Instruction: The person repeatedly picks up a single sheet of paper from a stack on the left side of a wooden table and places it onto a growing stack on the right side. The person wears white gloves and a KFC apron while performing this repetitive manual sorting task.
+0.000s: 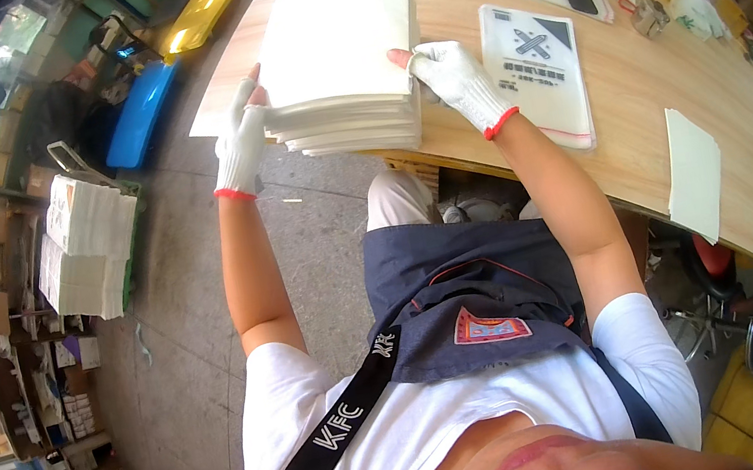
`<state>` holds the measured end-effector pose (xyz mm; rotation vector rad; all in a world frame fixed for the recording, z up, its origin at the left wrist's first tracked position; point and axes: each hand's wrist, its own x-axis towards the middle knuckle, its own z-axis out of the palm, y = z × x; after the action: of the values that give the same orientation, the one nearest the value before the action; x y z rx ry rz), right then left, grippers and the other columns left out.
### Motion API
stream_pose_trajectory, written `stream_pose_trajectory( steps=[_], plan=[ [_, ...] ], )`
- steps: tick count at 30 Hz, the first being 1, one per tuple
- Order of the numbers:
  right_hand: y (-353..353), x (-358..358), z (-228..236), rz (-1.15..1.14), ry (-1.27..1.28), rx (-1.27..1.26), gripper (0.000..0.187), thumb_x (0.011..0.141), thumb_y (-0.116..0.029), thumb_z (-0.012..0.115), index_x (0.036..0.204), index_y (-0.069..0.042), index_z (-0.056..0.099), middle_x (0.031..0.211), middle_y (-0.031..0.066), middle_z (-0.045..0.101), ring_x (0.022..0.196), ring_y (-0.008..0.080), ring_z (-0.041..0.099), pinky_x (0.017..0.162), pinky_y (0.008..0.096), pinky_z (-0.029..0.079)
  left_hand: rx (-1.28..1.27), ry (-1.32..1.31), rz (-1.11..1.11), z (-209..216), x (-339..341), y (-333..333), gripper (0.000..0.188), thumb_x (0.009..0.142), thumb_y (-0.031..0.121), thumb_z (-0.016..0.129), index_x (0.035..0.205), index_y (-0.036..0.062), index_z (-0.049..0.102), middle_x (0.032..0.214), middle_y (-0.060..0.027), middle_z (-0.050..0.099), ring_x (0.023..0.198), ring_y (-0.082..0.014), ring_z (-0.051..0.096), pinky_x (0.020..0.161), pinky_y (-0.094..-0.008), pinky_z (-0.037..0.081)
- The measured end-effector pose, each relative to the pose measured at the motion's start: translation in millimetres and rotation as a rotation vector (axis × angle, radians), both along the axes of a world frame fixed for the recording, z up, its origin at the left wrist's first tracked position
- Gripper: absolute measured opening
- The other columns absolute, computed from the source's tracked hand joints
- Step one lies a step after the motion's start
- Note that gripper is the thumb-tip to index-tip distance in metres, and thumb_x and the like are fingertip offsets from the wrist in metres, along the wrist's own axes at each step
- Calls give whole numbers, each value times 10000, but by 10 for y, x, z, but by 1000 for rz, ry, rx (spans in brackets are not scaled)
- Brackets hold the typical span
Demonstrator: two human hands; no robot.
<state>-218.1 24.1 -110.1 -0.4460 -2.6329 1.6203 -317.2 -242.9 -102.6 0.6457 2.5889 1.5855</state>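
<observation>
Your left hand [241, 138] and right hand [458, 78]: white knit gloves, red cuff trim. You're in a white short-sleeve tee, dark navy apron with red piping and patch, black printed strap.

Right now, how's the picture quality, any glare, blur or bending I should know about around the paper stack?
Head view: the table edge bows from fisheye bending and the corners go black; bright daylight washes out the top sheet of the paper stack, hiding surface detail; the left hand and right hand in white gloves look sharp, no motion blur; the windows at far left are overexposed.
</observation>
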Motion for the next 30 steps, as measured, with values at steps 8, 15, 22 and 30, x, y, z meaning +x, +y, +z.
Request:
stream_pose_trajectory(
  steps=[8, 15, 22, 30],
  plan=[
    [-140, -172, -149, -130, 266, -144, 787, 848, -444, 453, 1413, 11, 148, 955, 158, 652, 912, 311, 615, 759, 364, 460, 468, -199, -307, -271, -272, 93, 598, 952, 451, 339, 1408, 70, 273, 1446, -114, 284, 1272, -207, 343, 1052, -307, 267],
    [279, 351, -366, -253, 540, -619, 542, 885, -165, 393, 1382, 11, 271, 1408, 111, 332, 1314, 192, 302, 1015, 304, 300, 730, -162, 219, -373, 27, 234, 460, 953, 291, 360, 1341, 44, 354, 1352, -114, 399, 1161, -235, 445, 971, -361, 372],
    [1298, 2384, -1469, -1219, 524, -576, 271, 878, -293, 552, 1024, -65, 566, 837, 55, 626, 693, 133, 611, 627, 262, 515, 428, -277, 459, -2158, 399, -375, 397, 972, 231, 315, 1269, -6, 431, 1284, -193, 473, 1202, -301, 448, 1004, -370, 373],
    [2248, 3944, -1752, -1490, 308, -673, 276, 918, -290, 474, 941, -19, 521, 713, 98, 619, 494, 147, 561, 380, 247, 444, 46, -3, -171, -2517, 1392, 643, 234, 903, 42, 452, 1096, -17, 571, 1054, -117, 607, 1017, -200, 554, 902, -311, 414]
  ],
)
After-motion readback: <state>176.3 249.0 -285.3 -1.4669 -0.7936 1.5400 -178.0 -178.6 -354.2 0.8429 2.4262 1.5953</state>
